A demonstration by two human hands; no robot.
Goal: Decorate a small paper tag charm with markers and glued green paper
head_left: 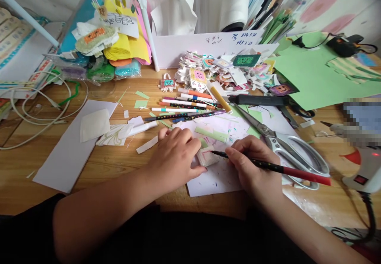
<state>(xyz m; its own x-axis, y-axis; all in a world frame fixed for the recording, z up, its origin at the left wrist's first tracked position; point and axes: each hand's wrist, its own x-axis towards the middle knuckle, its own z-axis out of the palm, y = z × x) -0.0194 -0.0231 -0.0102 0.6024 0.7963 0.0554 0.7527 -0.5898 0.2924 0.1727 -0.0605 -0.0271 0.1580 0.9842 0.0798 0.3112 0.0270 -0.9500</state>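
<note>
In my right hand (254,163) is a felt-tip pen (306,175) with a black patterned barrel and a red end. Its tip touches a small white padded square (207,157) that bears a few red strokes. My left hand (178,153) grips the left edge of that square, thumb at the near side, fingers curled. Beneath lies a sheet of white paper (214,184) with coloured marks. Several more felt-tip pens (187,104) are bunched just beyond my hands. Large silver scissors (285,145) rest to the right of my right hand.
A heap of small decorated paper pieces (223,71) stands at the back. Green paper (312,73) covers the back right. A white glue gun (366,169) with a lit red light sits at the right edge. White cardboard (71,153) and a coiled white cable (32,107) lie left.
</note>
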